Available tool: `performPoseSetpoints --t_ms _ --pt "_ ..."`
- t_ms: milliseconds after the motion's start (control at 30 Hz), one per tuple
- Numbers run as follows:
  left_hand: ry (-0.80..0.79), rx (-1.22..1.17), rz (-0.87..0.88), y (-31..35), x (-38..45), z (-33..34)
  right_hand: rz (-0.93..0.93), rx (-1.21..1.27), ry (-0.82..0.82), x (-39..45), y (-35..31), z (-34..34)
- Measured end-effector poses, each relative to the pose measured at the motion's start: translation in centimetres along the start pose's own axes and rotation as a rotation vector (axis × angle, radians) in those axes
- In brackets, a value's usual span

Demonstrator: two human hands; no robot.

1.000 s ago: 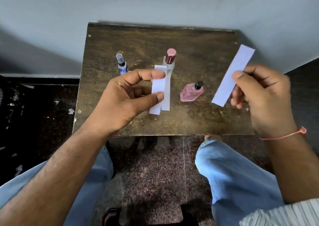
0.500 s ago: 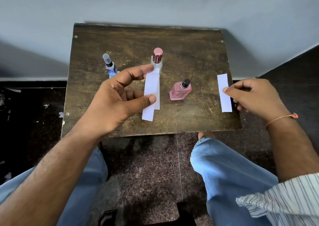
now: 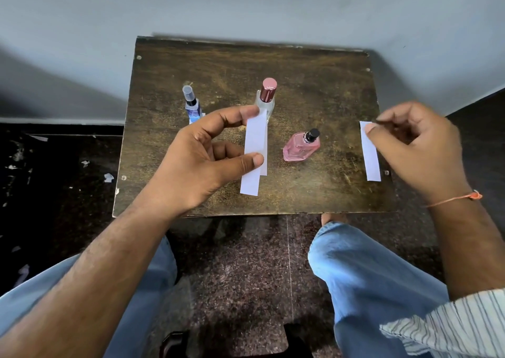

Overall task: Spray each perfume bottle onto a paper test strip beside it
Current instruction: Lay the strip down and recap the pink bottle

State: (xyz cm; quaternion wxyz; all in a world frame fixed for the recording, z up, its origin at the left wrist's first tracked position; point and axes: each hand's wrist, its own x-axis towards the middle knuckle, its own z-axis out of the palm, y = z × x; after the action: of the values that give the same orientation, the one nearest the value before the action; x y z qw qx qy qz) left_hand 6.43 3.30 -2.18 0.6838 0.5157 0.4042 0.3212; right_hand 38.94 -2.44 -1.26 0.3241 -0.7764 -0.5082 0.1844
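The step in hand looks to be laying out a paper strip beside each bottle before any spraying, and it would go best if each strip ends up flat on the table, just beside its own bottle and clear of the others, so that no spray lands on a neighbour's paper. The left hand hovers over the middle of the table, palm turned inward, pinching paper strips between the forefinger at the top and the thumb lower down; there seem to be two, one overlapping the other. The right hand sits at about 3 o'clock on the table, fingers curled, thumb and fingertip touching the top end of a single strip that lies near the right edge; whether it grips or merely presses I cannot tell for sure. The pink bottle stands between the two hands, tilted in view, with that strip well to its right, so nudging it closer would help. The tall bottle stands at 12 o'clock behind the left hand, and the blue bottle at about 10 o'clock.
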Motion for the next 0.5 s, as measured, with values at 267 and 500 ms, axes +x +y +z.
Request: performPoseSetpoints --t_ms 267,500 --pt "-0.011 0.006 -0.049 -0.3 0.4 -0.2 -0.19 0.171 -0.429 -1.4 -1.8 4.5" --pt "-0.051 0.001 -0.038 -0.5 0.3 -0.6 -0.081 0.414 -0.497 -1.2 -1.5 5.3"
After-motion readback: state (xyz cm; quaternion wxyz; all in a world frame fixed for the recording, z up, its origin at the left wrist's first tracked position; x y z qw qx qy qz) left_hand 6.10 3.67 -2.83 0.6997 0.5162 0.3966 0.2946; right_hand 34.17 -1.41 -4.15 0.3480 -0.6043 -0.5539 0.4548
